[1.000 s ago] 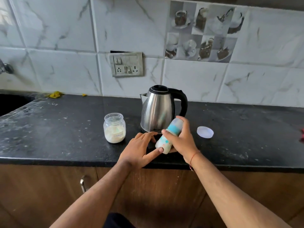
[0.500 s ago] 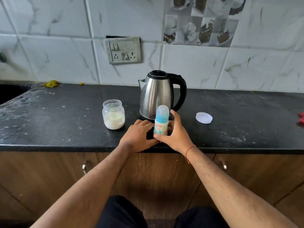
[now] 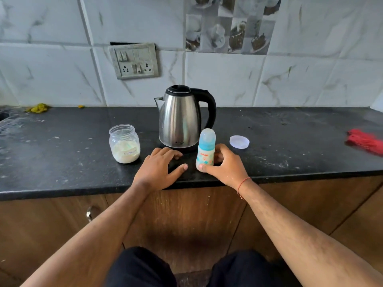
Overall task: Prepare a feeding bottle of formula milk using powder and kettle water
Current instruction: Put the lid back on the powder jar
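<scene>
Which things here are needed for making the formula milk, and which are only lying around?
For the job: bottle, held by the right hand; powder jar; kettle; jar lid.
Lying about: red cloth; yellow scrap.

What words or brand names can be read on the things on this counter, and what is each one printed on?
"LuvLap", in orange, on the feeding bottle that the right hand holds upright.
A short dark brand mark low on the kettle: too small to read.
A white label on the powder jar: its print shows reversed and blurred, not readable.
The switchboard on the wall shows no words.
</scene>
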